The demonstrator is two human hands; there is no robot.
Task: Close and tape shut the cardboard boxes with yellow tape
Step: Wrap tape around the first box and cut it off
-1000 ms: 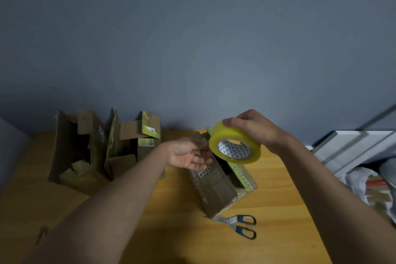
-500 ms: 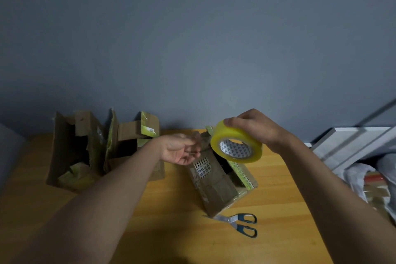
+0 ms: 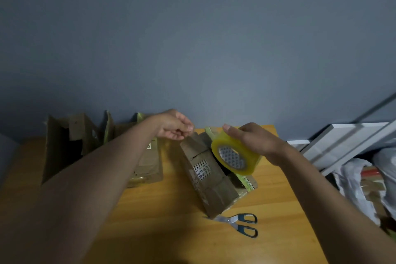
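Observation:
A roll of yellow tape [image 3: 235, 156] hangs above an open cardboard box [image 3: 211, 180] in the middle of the wooden table [image 3: 150, 227]. My right hand [image 3: 255, 139] grips the roll from above. My left hand [image 3: 174, 125] is up and to the left of the roll, its fingertips pinched together on what looks like the tape's loose end; the strip itself is too faint to see. Two more open cardboard boxes stand at the back left, one [image 3: 64, 143] partly hidden by my left arm, the other [image 3: 147, 163] behind it.
Blue-handled scissors [image 3: 240, 223] lie on the table in front of the middle box. A white shelf frame [image 3: 342, 141] and plastic bags [image 3: 360, 184] with packages sit off the table's right edge. A grey wall runs behind the table.
My left hand has moved up and to the left, away from the roll. My right hand has tilted the roll and lowered it slightly over the box.

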